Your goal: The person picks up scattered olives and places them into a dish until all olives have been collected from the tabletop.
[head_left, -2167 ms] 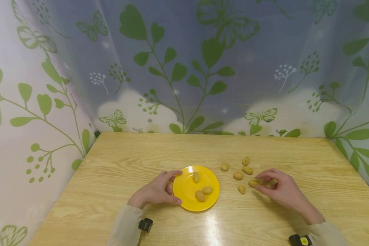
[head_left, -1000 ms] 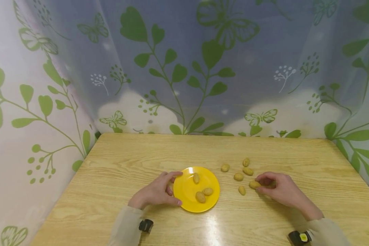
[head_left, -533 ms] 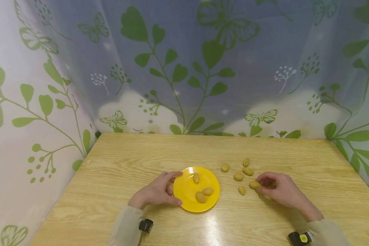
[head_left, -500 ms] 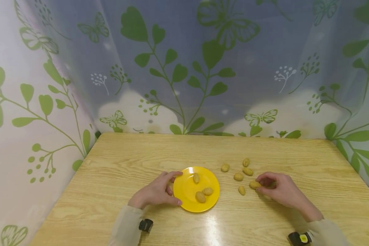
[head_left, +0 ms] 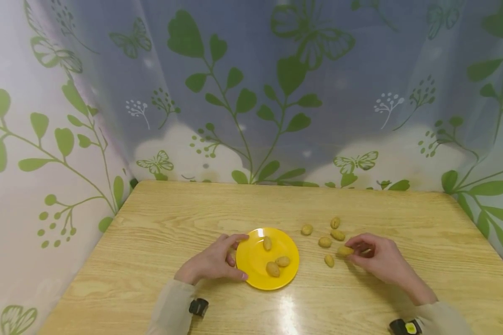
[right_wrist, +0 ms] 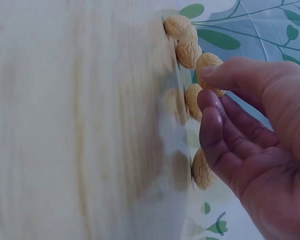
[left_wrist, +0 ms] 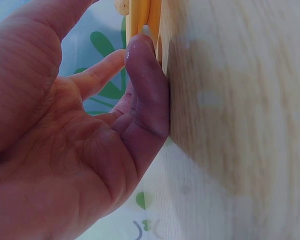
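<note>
Wood-grain table (head_left: 180,204) below: I count three walnut-like nuts (head_left: 273,269) on the yellow plate (head_left: 251,260) the left hand (head_left: 211,259) grips, another nut (head_left: 344,251) pinched in the right hand (head_left: 381,258), five loose nuts (head_left: 324,242) remaining right of centre

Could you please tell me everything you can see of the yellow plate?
The yellow plate is round and shallow, with a raised rim and a glossy, plastic-looking surface that catches a highlight near its far edge. It appears to lie level on the wood-grained table, bearing three tan ovals. The left hand holds its left rim.
</note>
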Demonstrator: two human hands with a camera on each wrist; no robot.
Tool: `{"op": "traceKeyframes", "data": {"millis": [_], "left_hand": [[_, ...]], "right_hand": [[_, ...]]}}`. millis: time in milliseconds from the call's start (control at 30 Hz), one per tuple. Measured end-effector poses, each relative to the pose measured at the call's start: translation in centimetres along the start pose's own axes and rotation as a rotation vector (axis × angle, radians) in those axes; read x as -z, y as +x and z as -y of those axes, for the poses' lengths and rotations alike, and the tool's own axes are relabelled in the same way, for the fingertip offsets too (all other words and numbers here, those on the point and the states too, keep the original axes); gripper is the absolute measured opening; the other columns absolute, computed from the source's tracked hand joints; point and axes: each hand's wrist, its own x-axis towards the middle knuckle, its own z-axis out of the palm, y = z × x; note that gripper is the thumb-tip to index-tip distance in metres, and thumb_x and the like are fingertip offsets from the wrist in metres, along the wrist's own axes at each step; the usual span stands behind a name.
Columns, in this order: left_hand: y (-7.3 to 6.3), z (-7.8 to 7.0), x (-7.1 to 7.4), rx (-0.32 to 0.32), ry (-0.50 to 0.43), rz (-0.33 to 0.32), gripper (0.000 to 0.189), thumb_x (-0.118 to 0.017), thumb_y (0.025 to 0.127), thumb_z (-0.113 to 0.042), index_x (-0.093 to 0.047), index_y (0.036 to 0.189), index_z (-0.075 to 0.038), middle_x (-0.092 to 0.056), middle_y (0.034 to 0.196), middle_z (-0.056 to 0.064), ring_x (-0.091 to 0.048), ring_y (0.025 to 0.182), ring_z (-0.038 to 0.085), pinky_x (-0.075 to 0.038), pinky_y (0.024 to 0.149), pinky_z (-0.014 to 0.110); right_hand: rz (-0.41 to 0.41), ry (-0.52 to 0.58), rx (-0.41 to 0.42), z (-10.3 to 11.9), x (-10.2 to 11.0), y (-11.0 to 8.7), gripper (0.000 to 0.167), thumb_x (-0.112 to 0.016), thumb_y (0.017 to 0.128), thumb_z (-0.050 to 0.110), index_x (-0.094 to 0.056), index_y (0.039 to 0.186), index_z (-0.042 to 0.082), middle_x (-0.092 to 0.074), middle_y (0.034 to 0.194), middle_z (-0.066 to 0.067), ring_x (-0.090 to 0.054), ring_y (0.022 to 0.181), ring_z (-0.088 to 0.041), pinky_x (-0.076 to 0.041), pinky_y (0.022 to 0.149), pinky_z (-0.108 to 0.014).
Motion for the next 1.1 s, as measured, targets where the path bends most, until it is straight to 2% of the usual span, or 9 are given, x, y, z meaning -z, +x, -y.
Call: {"op": "traceKeyframes", "data": {"millis": [233,667,1100], "left_hand": [[-0.1,0.1,-0.1,0.007,0.003,-0.001,0.091,-0.092,0.076,-0.025,-0.044,0.152,-0.021,-0.046,0.133,0.015,-0.053,0.085,0.016,-0.045,0.076,0.025],[0.0,0.4,-0.2,-0.002,-0.001,-0.002,0.091,-0.093,0.076,-0.025,-0.044,0.152,-0.020,-0.046,0.128,0.014,-0.053,0.086,0.017,-0.045,0.076,0.025],[0.0,0.1,-0.1,0.002,-0.001,-0.009,0.091,-0.093,0.075,-0.024,-0.045,0.152,-0.022,-0.046,0.130,0.014,-0.053,0.085,0.016,-0.045,0.075,0.024]], "right_hand": [[-0.033,0.030,0.042,0.6,-0.7,0.1,0.026,-0.084,0.079,-0.001,-0.074,0.099,0.013,-0.073,0.091,-0.001,-0.063,0.077,0.004,-0.057,0.065,-0.023],[-0.032,0.060,0.049,2.2,-1.3,0.5,0.022,-0.085,0.080,0.005,-0.075,0.097,0.014,-0.072,0.091,0.000,-0.063,0.077,0.003,-0.057,0.065,-0.023],[-0.018,0.075,0.104,3.5,-2.4,1.3,0.023,-0.084,0.081,0.006,-0.075,0.099,0.017,-0.073,0.091,0.002,-0.063,0.078,0.002,-0.055,0.065,-0.024]]}}
